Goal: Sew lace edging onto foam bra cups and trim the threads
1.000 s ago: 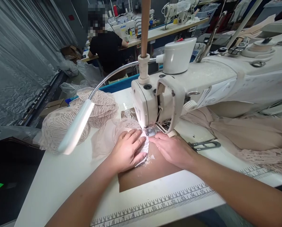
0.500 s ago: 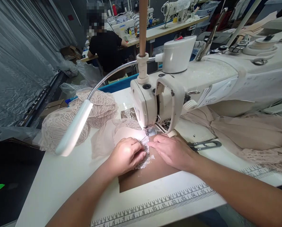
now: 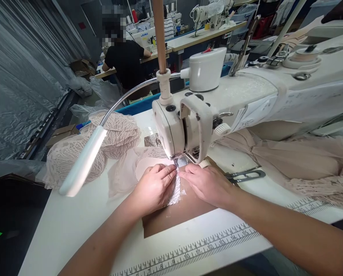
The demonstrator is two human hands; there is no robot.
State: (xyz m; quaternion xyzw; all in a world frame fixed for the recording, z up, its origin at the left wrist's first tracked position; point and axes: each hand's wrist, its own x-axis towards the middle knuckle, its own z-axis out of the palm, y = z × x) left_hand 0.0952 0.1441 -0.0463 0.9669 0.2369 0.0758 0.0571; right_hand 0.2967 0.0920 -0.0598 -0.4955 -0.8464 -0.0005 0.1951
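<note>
A white sewing machine [image 3: 217,103] stands on the white table [image 3: 73,218]. A small piece of pale lace fabric [image 3: 175,191] lies on a brown sheet [image 3: 185,212] just before the presser foot [image 3: 179,161]. My left hand [image 3: 153,188] lies flat on the lace with its fingers stretched toward the foot. My right hand [image 3: 206,183] rests palm down on the brown sheet beside it, fingertips touching the lace's right edge. Both hands press the lace down; most of it is hidden under my left hand.
A gooseneck lamp [image 3: 82,163] reaches over a heap of lace [image 3: 108,134] at the left. Thread snips [image 3: 244,175] lie right of my right hand. Beige fabric [image 3: 298,161] is piled under the machine arm. A ruler strip [image 3: 194,249] runs along the front edge. A person [image 3: 125,63] sits at another table behind.
My left hand curled back half a second ago and has now stretched flat again toward the presser foot. The view has shifted slightly to the right. My right hand has barely moved.
</note>
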